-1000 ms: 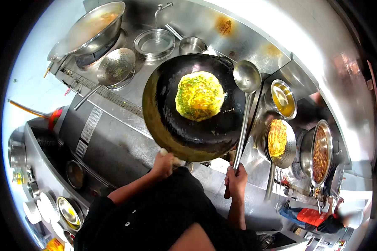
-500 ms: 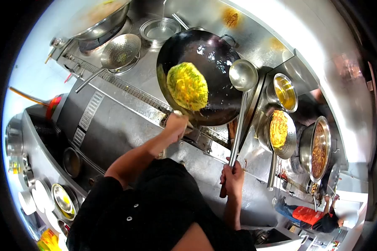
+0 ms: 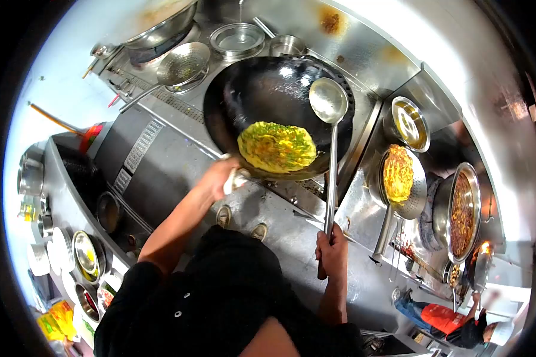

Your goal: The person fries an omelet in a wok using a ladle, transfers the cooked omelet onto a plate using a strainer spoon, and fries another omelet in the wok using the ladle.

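Gripped in closed left hand [image 3: 216, 177]: white cloth [image 3: 237, 180], at rim of black wok [image 3: 256, 95], likely heavy, best held there. Lying in its near side: egg pancake [image 3: 277, 147], probably soft, easily torn. In closed right hand [image 3: 332, 250]: ladle [image 3: 333, 160], by handle

Green-flecked omelette [image 3: 277, 147] in black wok [image 3: 262, 95], steel ladle [image 3: 328, 100]

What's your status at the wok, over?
Left hand at wok edge with white cloth. Right hand gripping ladle, bowl over wok's right side. Omelette on wok's near side. Nothing covering it.
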`<state>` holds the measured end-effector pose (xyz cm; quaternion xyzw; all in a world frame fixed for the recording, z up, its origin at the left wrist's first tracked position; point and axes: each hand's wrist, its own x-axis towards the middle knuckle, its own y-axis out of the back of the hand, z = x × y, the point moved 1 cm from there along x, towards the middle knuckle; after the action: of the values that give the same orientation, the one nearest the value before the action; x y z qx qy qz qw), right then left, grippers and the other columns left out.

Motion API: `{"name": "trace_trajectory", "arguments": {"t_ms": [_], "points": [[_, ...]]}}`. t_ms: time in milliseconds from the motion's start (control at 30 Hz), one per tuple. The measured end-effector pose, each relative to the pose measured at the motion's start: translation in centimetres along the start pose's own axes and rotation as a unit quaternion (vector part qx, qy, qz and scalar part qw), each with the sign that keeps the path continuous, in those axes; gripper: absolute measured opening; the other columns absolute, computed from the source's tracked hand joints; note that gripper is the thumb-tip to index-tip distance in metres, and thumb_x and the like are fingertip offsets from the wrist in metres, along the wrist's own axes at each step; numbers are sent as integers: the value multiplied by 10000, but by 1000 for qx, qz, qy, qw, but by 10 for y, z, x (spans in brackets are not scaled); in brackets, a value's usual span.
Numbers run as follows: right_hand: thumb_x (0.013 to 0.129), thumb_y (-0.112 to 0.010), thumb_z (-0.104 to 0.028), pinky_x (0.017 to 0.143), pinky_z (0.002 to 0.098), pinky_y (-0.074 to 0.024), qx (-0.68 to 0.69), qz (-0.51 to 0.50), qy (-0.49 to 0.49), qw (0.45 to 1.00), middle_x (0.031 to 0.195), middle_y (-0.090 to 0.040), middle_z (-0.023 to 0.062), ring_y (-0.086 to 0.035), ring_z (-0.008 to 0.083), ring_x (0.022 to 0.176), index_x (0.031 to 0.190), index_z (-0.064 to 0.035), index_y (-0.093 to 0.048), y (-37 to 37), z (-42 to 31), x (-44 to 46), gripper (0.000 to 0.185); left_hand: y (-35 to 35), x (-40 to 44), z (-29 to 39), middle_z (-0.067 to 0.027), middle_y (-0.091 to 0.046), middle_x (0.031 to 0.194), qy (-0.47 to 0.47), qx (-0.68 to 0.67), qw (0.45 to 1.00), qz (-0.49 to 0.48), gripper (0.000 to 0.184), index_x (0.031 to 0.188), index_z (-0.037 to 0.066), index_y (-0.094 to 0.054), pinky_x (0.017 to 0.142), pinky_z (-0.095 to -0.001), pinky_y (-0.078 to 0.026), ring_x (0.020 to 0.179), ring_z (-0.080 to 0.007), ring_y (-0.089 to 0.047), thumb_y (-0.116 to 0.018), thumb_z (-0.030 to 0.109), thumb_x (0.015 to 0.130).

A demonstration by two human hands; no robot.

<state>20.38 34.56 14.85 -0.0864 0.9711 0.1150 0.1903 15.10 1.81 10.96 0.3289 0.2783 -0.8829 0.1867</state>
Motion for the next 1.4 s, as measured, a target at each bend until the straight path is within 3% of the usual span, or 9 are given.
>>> {"name": "trace_trajectory", "arguments": {"t_ms": [33,100,167,300,367,567,867,1167,1400], "points": [[924,-546,-95,412,251,-377,6,-1,3,1000,587,-464,-4,-455,81,449,1138,-10,-518,-2,-1,0,233,-5,13,-5,-146,-617,780,-15,3,998,-55,178,1008,-2,-430,443,-284,-574,566,-210,-632,-477,158,947],[928,-532,-80,407,249,-373,4,3,4,1000,591,-458,-5,-455,81,449,1189,-6,-506,-8,-1,-2,272,-14,28,-25,-151,-606,800,-14,66,996,-58,219,1051,-21,-459,426,-281,-548,596,-220,-627,-508,152,926],[931,-526,-73,406,250,-374,5,17,0,1000,594,-459,-6,-454,81,449,1225,-4,-496,-14,-3,-3,303,-19,17,-48,-125,-610,745,-82,89,993,-3,166,943,-25,-563,475,-376,-510,596,-245,-629,-530,115,861],[929,-523,-63,411,260,-387,16,37,-32,999,605,-463,0,-456,86,452,1314,-21,-451,-26,-4,-16,394,17,-38,-56,-119,-624,768,-68,-21,997,-8,177,942,-1,-563,466,-348,-462,616,-235,-619,-521,119,819],[927,-523,-64,410,265,-394,5,42,-39,998,604,-460,1,-456,88,453,1373,-35,-406,-31,1,-22,462,67,-21,-74,-110,-623,763,13,-52,997,57,182,940,1,-562,472,-343,-472,577,-230,-600,-528,125,812],[922,-512,-61,410,233,-388,-40,21,-75,996,617,-475,1,-446,77,455,1426,-36,-344,-55,-3,-39,532,107,-25,-62,-98,-587,735,79,-13,994,75,191,947,-1,-530,461,-340,-466,571,-224,-593,-544,136,816],[910,-506,-94,392,244,-375,-7,-55,-185,981,605,-473,5,-450,92,431,1427,-99,-372,-83,-10,-58,535,131,-11,-74,-154,-605,664,16,70,997,13,181,990,29,-483,310,-316,-319,374,-162,-438,-493,117,832],[898,-522,-89,397,243,-384,-11,-60,-149,987,599,-476,0,-455,90,430,1406,-102,-397,-131,14,-43,523,124,-22,-66,-87,-621,806,4,56,998,-4,158,1007,25,-524,563,-333,-496,663,-196,-618,-528,130,889],[909,-518,-100,412,242,-372,37,-95,-211,972,615,-457,4,-433,90,439,1393,-91,-400,-139,11,-56,498,138,-17,-73,-62,-607,827,40,20,999,-30,222,1012,54,-537,606,-315,-490,684,-158,-597,-555,265,946]]}}
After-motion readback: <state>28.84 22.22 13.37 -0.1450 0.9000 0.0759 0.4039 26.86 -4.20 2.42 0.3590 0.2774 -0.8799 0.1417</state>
